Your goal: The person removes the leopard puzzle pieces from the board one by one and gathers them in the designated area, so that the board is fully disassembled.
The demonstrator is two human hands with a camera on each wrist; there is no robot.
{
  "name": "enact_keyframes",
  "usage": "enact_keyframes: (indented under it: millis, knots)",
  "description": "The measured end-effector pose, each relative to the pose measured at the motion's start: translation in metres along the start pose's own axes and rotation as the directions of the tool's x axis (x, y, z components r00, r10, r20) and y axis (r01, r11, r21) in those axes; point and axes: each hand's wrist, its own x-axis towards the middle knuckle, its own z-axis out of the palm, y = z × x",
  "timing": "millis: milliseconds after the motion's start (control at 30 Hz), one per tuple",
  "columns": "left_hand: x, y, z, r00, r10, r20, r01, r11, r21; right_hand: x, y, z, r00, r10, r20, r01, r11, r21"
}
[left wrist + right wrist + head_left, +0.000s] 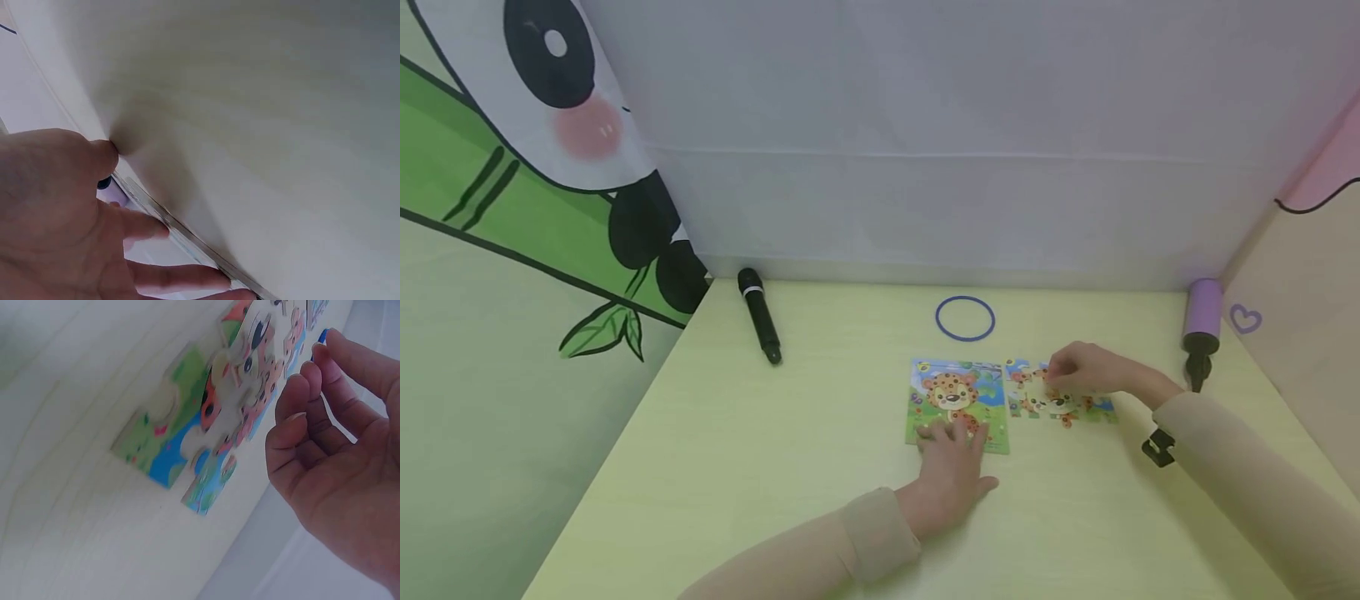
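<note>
A sleeve [883, 533] at lower centre leads to the left hand [947, 483], fingers spread on the leopard board [955, 390]. Right of it, the right hand [1090, 369] bends over puzzle pieces [1060, 406], grip unclear. Beyond: blue ring [966, 339] centre, microphone [762, 317] left, purple pump [1203, 312] right.

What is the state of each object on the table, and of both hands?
Left hand: fingers spread, touching the leopard picture.
Leopard picture: lying flat.
Right hand: fingers bent, over the puzzle pieces; grip unclear.
Puzzle pieces: grouped closely, some gaps between them.
Microphone: lying down, unheld.
Blue ring: flat, unheld.
Purple cylinder: unheld.
</note>
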Motion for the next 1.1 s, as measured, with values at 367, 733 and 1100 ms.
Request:
enact_keyframes:
  millis: [367, 733, 1100]
  knots:
    - [-0.009, 0.003, -0.004, 1.000, 0.017, 0.001, -0.017, 1.000, -0.010, 0.019, -0.012, 0.014, 1.000, -0.010, 0.011, 0.010, 1.000, 0.001]
    - [-0.008, 0.003, -0.003, 0.999, 0.014, -0.042, -0.023, 0.974, -0.226, 0.029, -0.025, 0.020, 0.999, -0.040, 0.020, 0.040, 0.999, 0.029]
    - [-0.008, 0.001, -0.003, 0.996, 0.079, -0.051, -0.087, 0.979, -0.184, 0.039, -0.041, 0.025, 0.997, -0.078, -0.010, 0.077, 0.997, -0.031]
